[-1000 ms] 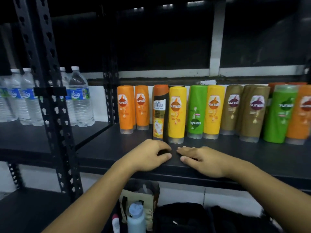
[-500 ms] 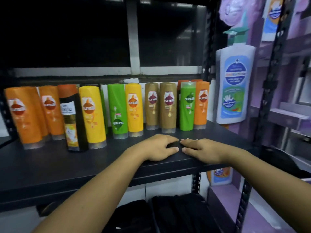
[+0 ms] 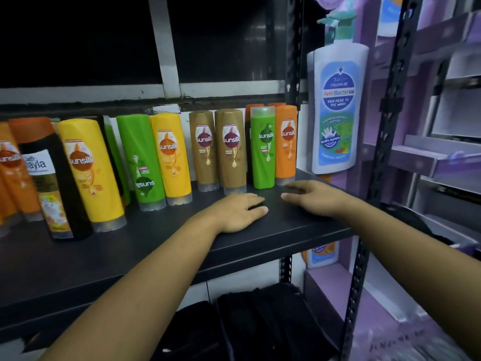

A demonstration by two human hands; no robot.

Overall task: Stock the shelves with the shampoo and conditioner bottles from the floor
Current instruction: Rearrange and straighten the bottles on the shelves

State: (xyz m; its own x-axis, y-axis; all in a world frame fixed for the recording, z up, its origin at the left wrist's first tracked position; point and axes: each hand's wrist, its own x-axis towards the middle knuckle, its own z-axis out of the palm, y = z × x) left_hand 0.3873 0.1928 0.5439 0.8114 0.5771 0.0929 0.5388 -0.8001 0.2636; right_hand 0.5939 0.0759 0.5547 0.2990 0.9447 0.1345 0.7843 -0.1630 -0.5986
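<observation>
- Green bottle (image 3: pixel 263 152): upright at the back of the shelf (image 3: pixel 156 246), long axis vertical, cap end down. It lies straight beyond the gap between the two hands.
- Orange bottle (image 3: pixel 286 144): upright, touching or just beside the green one. Its base sits just past the right hand's fingertips.
- Brown bottle (image 3: pixel 231 152): upright, directly ahead of the left hand's knuckles, apart from them.
- Rest of the row runs away to the left hand's outer side, all standing. Some look tilted, probably from the wide lens.
- Right hand (image 3: pixel 317 200): palm down on the shelf, fingers straight, grasping nothing. It is the nearer hand to the orange bottle.
- Left hand (image 3: pixel 234 213): resting on the shelf, fingers loosely bent, nothing held.
- No loose bottle in view. Below the hands, under the shelf, are only black bags (image 3: pixel 260 324), and the floor stock is not visible.
- Judgement: the next bottle must come from below, so either hand drops downward and back toward the body.
</observation>
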